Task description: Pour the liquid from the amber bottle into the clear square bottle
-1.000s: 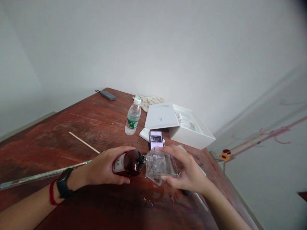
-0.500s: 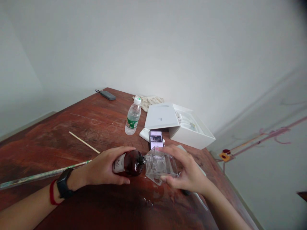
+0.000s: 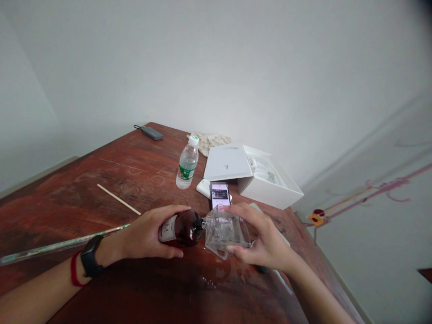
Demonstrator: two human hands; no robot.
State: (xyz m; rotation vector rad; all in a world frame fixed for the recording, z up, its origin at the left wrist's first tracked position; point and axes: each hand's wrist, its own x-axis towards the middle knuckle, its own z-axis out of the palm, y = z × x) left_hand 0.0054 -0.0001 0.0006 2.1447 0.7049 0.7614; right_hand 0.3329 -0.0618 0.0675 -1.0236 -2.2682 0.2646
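My left hand (image 3: 143, 236) is wrapped round a dark brown bottle (image 3: 184, 228) with a pale label, held on its side just above the wooden table (image 3: 101, 184). My right hand (image 3: 266, 243) grips a clear square glass bottle (image 3: 226, 230), also tipped sideways. The two bottle necks meet mouth to mouth between my hands. A small wet patch (image 3: 211, 282) shines on the table under them. A black watch and a red band sit on my left wrist.
Behind my hands lie a phone (image 3: 219, 195) with a lit screen, a small water bottle (image 3: 186, 164), an open white box (image 3: 256, 175), a cloth (image 3: 211, 141) and a grey device (image 3: 151, 133). A wooden stick (image 3: 118, 200) and a long clear rod (image 3: 60, 245) lie at left.
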